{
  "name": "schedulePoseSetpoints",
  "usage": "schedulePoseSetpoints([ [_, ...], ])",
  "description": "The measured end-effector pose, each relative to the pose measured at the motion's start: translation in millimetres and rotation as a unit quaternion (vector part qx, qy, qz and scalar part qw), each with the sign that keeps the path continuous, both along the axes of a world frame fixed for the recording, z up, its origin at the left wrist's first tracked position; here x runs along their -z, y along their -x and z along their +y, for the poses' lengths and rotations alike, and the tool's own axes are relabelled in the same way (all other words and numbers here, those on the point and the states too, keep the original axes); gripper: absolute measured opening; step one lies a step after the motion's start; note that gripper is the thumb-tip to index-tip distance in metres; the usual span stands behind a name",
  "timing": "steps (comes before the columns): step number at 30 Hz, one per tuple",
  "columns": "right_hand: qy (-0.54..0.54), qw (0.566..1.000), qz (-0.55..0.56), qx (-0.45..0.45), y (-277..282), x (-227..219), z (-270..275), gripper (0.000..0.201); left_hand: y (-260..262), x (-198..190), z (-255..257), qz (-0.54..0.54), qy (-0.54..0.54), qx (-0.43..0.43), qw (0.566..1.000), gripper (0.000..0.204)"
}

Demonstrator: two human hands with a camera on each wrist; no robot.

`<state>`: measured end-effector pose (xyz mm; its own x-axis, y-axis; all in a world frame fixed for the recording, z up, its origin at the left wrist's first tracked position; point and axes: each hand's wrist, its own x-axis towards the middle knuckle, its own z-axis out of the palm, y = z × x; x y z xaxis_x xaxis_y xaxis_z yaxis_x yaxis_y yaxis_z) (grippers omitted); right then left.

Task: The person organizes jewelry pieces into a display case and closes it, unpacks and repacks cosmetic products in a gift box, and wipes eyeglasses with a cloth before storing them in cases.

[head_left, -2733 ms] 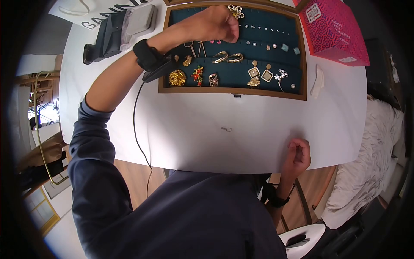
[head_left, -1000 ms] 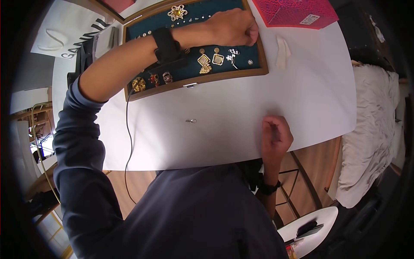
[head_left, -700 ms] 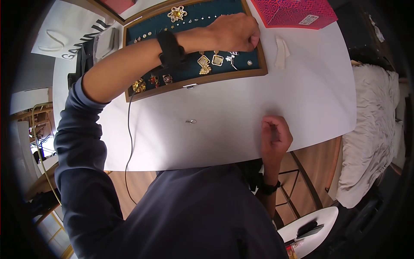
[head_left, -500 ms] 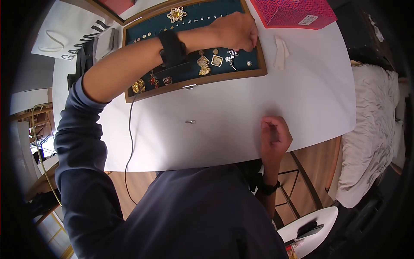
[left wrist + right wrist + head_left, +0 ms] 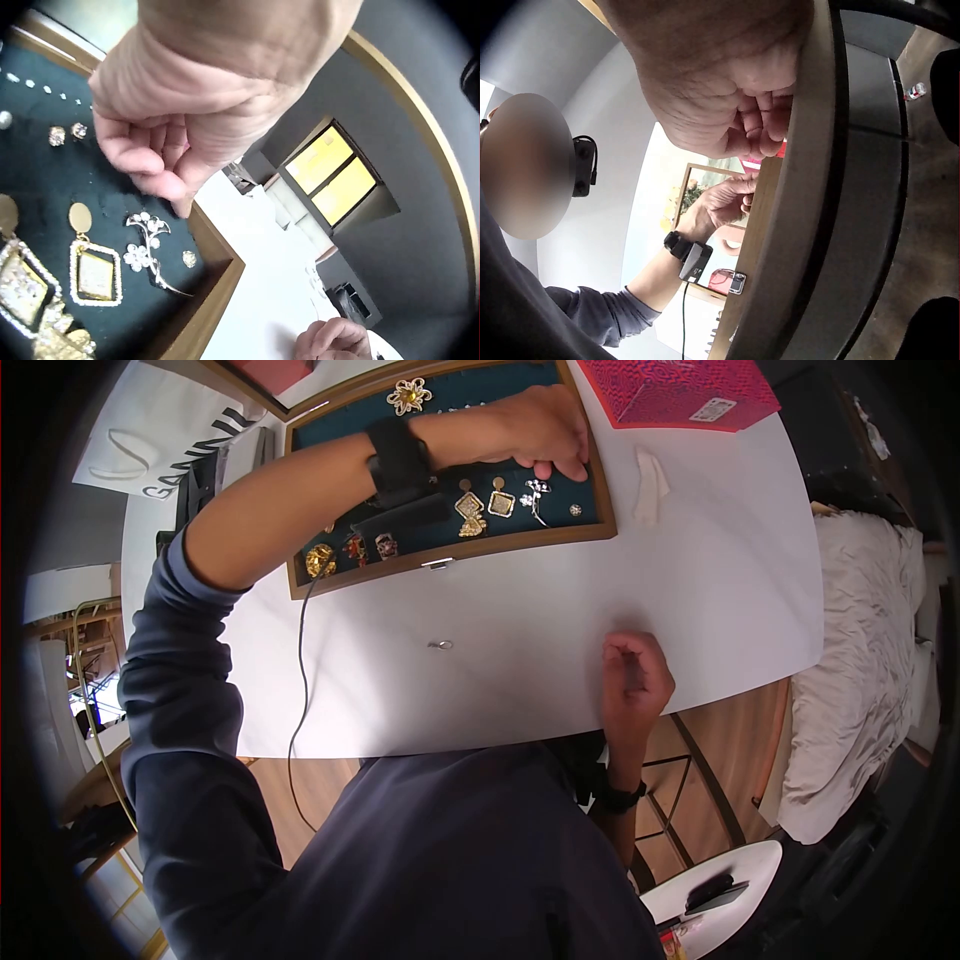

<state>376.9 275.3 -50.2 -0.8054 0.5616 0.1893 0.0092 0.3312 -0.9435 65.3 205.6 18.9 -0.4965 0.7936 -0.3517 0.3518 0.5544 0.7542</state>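
Right hand (image 5: 712, 90) by the table (image 5: 806, 187), fingers loosely curled.
Beyond, the left hand (image 5: 724, 201) is over the wooden box (image 5: 761, 202); a cable (image 5: 684, 315) hangs below its wrist.

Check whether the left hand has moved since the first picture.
Yes: the left hand has moved right, from the flower brooch to near the right rim of the jewellery box.
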Motion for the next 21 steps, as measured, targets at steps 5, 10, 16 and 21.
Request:
schedulePoseSetpoints([
  [5, 0.005, 1.000, 0.003, -0.001, 0, 1, -1, 0.022, 1, -4, -1, -0.049, 0.022, -0.045, 0.998, 0.016],
  [10, -0.006, 1.000, 0.002, -0.003, 0, 0, 0, 0.022, 0, -3, 1, -0.031, 0.027, -0.028, 0.999, 0.018],
  [16, -0.011, 1.000, 0.004, -0.005, 0, 0, 1, 0.021, 1, 4, 2, -0.019, 0.018, -0.010, 1.000, 0.020],
  [21, -0.018, 1.000, 0.007, -0.001, 1, 0, -1, 0.018, -2, 7, 3, 0.016, 0.022, -0.006, 1.000, 0.025],
])
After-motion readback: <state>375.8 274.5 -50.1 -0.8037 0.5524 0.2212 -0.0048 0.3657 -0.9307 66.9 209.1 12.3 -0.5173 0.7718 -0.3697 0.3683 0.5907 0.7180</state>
